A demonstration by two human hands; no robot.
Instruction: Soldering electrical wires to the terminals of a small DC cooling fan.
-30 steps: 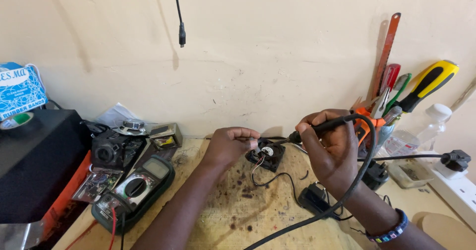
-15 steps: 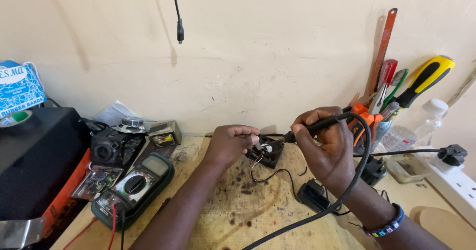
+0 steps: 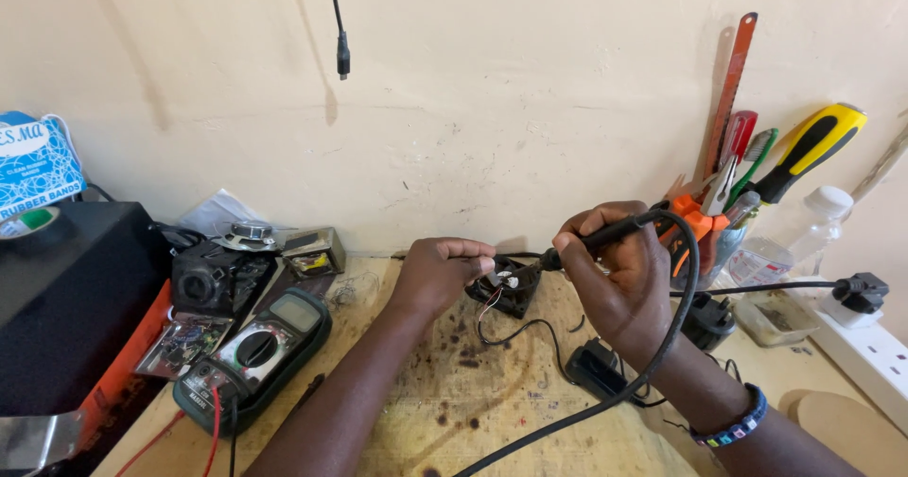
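The small fan [image 3: 504,286] lies on the counter [image 3: 445,411], close before the wall. The left hand [image 3: 437,274] touches the fan from its left side; the right hand [image 3: 619,278] is on its right and holds the soldering iron [image 3: 605,236], whose tip reaches to the fan. Left of the fan lies the multimeter [image 3: 251,354], and further left the box [image 3: 66,297]. Right of the fan — behind the right hand — stands the tool holder [image 3: 719,236], then the bottle [image 3: 790,236], then the power strip [image 3: 865,340]. Before the fan, a little to the right, lies the adapter [image 3: 591,368].
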